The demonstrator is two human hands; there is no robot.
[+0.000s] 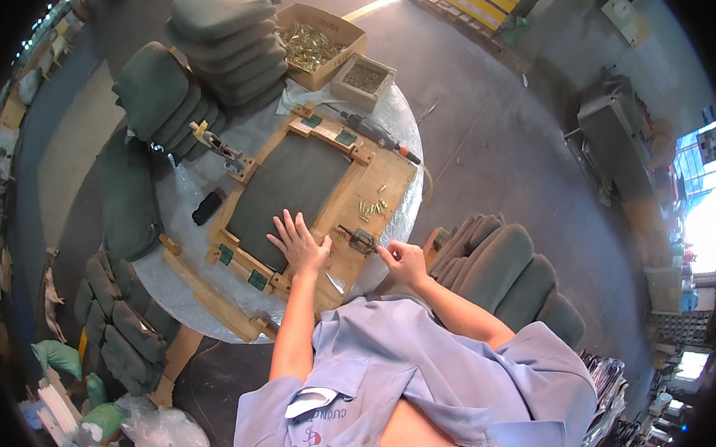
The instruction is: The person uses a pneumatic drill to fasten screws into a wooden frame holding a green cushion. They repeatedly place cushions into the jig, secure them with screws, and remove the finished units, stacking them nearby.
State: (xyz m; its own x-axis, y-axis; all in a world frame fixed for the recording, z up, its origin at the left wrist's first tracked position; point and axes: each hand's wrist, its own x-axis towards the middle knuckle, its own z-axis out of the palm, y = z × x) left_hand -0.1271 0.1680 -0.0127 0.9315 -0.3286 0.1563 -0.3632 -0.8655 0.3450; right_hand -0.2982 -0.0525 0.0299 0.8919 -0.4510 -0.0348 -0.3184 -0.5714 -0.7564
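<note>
A grey-green upholstered panel (291, 192) lies inside a wooden frame jig (332, 263) on the round table. My left hand (302, 245) rests with spread fingers on the panel's lower right corner, its thumb toward the jig's rail. My right hand (404, 262) is closed, thumb and fingers pinched at the end of a dark metal clamp (363, 240) at the jig's right side. Several small brass-coloured inserts (369, 209) lie loose on the board just beyond that clamp. A second clamp (220, 147) with a yellowish handle sits at the jig's left side.
A power drill (371, 131) lies along the jig's far edge. Behind it stand a carton of brass pieces (310, 47) and a small box of fine parts (364, 82). Cushion stacks (222, 34) rise at the far left; more cushions (494, 259) stand to the right.
</note>
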